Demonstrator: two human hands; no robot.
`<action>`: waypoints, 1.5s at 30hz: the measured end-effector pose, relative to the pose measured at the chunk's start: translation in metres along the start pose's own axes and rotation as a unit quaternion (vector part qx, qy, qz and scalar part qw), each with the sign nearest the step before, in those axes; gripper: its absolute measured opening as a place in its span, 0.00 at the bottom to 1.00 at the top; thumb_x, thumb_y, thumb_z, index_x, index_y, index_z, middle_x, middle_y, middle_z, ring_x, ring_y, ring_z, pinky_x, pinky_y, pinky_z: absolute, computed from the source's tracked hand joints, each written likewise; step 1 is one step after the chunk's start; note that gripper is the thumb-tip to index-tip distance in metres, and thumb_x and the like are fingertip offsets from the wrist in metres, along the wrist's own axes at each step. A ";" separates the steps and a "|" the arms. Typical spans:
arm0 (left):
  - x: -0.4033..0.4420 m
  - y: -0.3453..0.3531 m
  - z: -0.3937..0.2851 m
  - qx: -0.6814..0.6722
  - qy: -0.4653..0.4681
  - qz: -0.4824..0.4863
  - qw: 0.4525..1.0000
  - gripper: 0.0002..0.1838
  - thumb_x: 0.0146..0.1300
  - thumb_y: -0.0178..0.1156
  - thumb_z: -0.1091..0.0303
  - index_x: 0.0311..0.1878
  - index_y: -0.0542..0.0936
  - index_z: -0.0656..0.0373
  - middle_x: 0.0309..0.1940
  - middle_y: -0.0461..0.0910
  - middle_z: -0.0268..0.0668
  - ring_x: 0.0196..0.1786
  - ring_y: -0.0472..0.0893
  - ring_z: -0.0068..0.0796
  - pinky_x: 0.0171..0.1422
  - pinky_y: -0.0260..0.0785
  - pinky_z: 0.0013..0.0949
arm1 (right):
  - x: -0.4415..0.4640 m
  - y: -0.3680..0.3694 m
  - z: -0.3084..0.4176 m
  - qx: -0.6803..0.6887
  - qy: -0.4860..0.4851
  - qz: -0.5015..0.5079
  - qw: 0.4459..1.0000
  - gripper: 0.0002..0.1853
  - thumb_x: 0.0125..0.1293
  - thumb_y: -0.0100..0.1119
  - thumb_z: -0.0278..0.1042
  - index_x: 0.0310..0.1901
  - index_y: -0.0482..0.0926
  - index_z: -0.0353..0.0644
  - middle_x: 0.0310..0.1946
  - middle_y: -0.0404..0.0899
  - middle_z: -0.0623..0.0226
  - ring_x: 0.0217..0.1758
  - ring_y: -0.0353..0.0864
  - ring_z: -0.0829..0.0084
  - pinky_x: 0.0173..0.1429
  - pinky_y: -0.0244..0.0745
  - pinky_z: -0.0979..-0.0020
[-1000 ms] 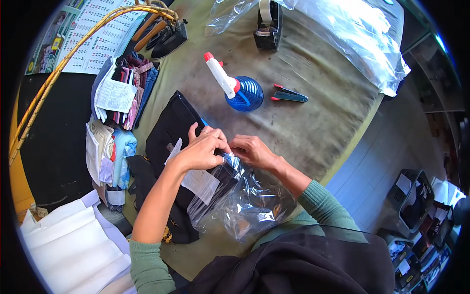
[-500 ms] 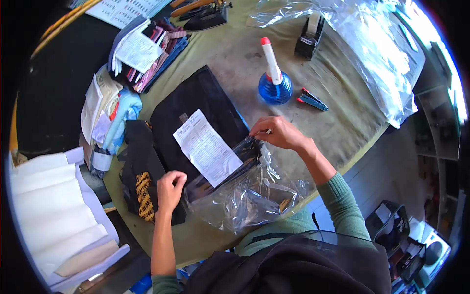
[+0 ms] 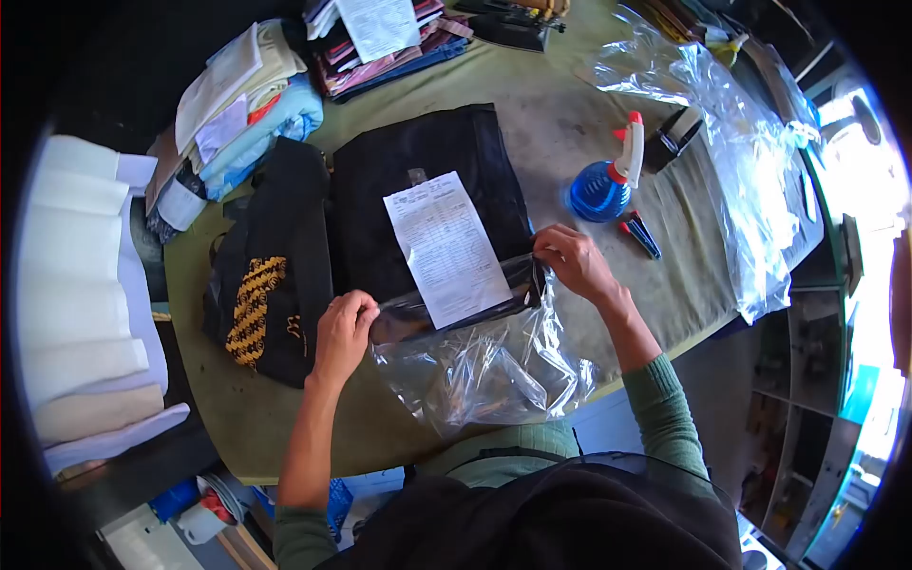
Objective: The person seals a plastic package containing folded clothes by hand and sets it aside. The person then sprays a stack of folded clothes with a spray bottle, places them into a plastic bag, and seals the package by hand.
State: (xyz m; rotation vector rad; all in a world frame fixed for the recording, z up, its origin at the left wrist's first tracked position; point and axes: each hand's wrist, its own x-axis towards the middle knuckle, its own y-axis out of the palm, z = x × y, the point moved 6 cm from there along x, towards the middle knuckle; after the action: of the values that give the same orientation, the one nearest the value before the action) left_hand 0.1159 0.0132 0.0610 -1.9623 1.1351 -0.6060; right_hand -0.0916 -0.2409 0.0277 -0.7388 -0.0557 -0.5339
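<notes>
A folded black garment (image 3: 427, 142) lies flat on the table inside a clear plastic bag (image 3: 475, 366), whose loose, crumpled end spreads toward my body. On top rests a white slip of paper with writing (image 3: 446, 242). My left hand (image 3: 344, 334) is closed, thumb against fingers, on the bag's left edge below the garment. At the opposite edge, my right hand (image 3: 578, 264) pinches the bag near the garment's lower right corner. Left of the garment is another dark garment (image 3: 285, 209) with a yellow-and-black patterned panel (image 3: 255, 309).
Right of my right hand stand a blue spray bottle (image 3: 600, 190), a stapler (image 3: 641, 235) and a black tape dispenser (image 3: 673, 138). Clear plastic sheeting (image 3: 741, 180) covers the table's right side. Folded clothes (image 3: 252, 104) are stacked at the back left, near an iron (image 3: 513, 28).
My head view has turned, shifting the whole scene. My left hand has come up to the bag's left edge, while my right hand keeps its pinch on the right side.
</notes>
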 end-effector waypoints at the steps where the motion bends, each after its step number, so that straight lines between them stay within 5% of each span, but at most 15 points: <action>1: 0.003 0.003 0.009 -0.017 -0.032 0.008 0.999 0.05 0.59 0.59 0.72 0.35 0.72 0.61 0.27 0.77 0.39 0.32 0.77 0.41 0.40 0.70 0.35 | 0.004 0.002 -0.001 -0.013 0.014 0.004 1.000 0.03 0.56 0.57 0.24 0.33 0.75 0.37 0.31 0.78 0.59 0.35 0.79 0.56 0.40 0.73 0.62; 2: 0.008 0.005 0.014 -0.112 -0.016 -0.024 0.993 0.04 0.63 0.55 0.73 0.36 0.71 0.61 0.22 0.76 0.38 0.26 0.77 0.35 0.35 0.69 0.31 | 0.009 0.003 -0.002 -0.026 0.027 0.009 0.999 0.03 0.56 0.57 0.24 0.33 0.75 0.37 0.31 0.78 0.57 0.35 0.79 0.55 0.39 0.73 0.62; 6: 0.022 0.026 0.052 -0.263 -0.093 0.012 0.960 0.04 0.63 0.55 0.73 0.35 0.72 0.62 0.22 0.75 0.31 0.27 0.75 0.16 0.33 0.65 0.23 | 0.019 0.009 -0.007 -0.018 0.060 -0.005 0.998 0.04 0.57 0.56 0.24 0.32 0.74 0.35 0.30 0.78 0.55 0.34 0.79 0.54 0.37 0.73 0.62; 9: 0.007 0.025 0.056 -0.353 -0.119 -0.031 0.927 0.04 0.61 0.58 0.74 0.35 0.73 0.62 0.23 0.76 0.30 0.28 0.74 0.15 0.34 0.65 0.21 | 0.007 0.013 -0.012 0.022 0.084 -0.070 0.994 0.05 0.57 0.58 0.24 0.35 0.76 0.34 0.30 0.78 0.56 0.33 0.81 0.59 0.38 0.75 0.66; 14: -0.019 0.012 0.047 -0.206 -0.078 -0.111 0.969 0.06 0.55 0.66 0.73 0.34 0.81 0.63 0.26 0.78 0.33 0.29 0.76 0.19 0.35 0.67 0.24 | -0.018 0.022 -0.043 0.069 0.154 -0.102 0.980 0.11 0.60 0.59 0.26 0.45 0.80 0.36 0.32 0.80 0.65 0.36 0.81 0.72 0.40 0.75 0.74; 18: -0.033 0.006 0.036 -0.190 -0.082 -0.110 0.972 0.05 0.55 0.65 0.76 0.35 0.81 0.63 0.28 0.78 0.35 0.29 0.77 0.24 0.36 0.68 0.27 | -0.026 0.026 -0.043 0.293 0.279 -0.034 0.914 0.11 0.63 0.58 0.26 0.47 0.79 0.34 0.39 0.81 0.70 0.38 0.76 0.83 0.42 0.72 0.79; 27: -0.020 0.021 0.043 -0.108 -0.118 -0.056 0.986 0.03 0.60 0.60 0.74 0.34 0.76 0.63 0.30 0.77 0.35 0.31 0.76 0.24 0.37 0.67 0.31 | -0.013 0.027 -0.051 0.331 0.251 0.020 0.909 0.07 0.62 0.58 0.23 0.41 0.80 0.35 0.32 0.80 0.71 0.34 0.76 0.83 0.40 0.72 0.79; 31: -0.031 0.051 0.072 -0.325 -0.231 -0.076 0.914 0.05 0.65 0.56 0.71 0.34 0.72 0.60 0.28 0.71 0.28 0.30 0.69 0.16 0.35 0.62 0.26 | -0.016 0.029 -0.052 0.348 0.276 -0.002 0.896 0.05 0.62 0.58 0.24 0.39 0.78 0.35 0.31 0.80 0.72 0.33 0.75 0.85 0.37 0.70 0.81; 36: -0.027 0.064 0.074 -0.533 -0.162 -0.164 0.814 0.04 0.68 0.54 0.69 0.37 0.71 0.56 0.27 0.67 0.23 0.30 0.64 0.11 0.35 0.58 0.19 | -0.011 0.029 -0.054 0.306 0.254 -0.007 0.917 0.04 0.65 0.56 0.28 0.38 0.76 0.37 0.30 0.76 0.76 0.32 0.72 0.88 0.34 0.66 0.83; 40: -0.004 0.080 0.072 -0.738 -0.117 -0.149 0.648 0.06 0.70 0.53 0.63 0.42 0.70 0.53 0.30 0.72 0.25 0.35 0.74 0.12 0.40 0.69 0.23 | -0.012 0.038 -0.049 0.386 0.265 -0.020 0.884 0.04 0.67 0.55 0.31 0.38 0.75 0.40 0.29 0.73 0.79 0.31 0.70 0.89 0.34 0.64 0.83; 43: -0.010 0.102 0.089 -0.766 -0.226 -0.141 0.585 0.08 0.70 0.52 0.61 0.46 0.70 0.52 0.33 0.76 0.28 0.39 0.78 0.17 0.43 0.74 0.27 | -0.020 0.047 -0.049 0.434 0.278 -0.031 0.856 0.04 0.68 0.55 0.31 0.38 0.74 0.41 0.29 0.72 0.80 0.32 0.69 0.89 0.35 0.64 0.84; 45: -0.022 0.087 0.067 -0.775 -0.204 -0.185 0.568 0.08 0.70 0.52 0.64 0.48 0.69 0.53 0.34 0.77 0.29 0.39 0.79 0.19 0.44 0.74 0.27 | -0.027 0.052 -0.054 0.457 0.292 -0.053 0.839 0.04 0.68 0.55 0.31 0.38 0.74 0.41 0.30 0.72 0.79 0.32 0.69 0.89 0.36 0.64 0.83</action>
State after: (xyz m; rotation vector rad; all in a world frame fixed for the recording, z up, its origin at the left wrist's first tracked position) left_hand 0.1090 0.0322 -0.0493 -3.5153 0.8771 1.1980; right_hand -0.0973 -0.2327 -0.0511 0.3868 0.2124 -0.7334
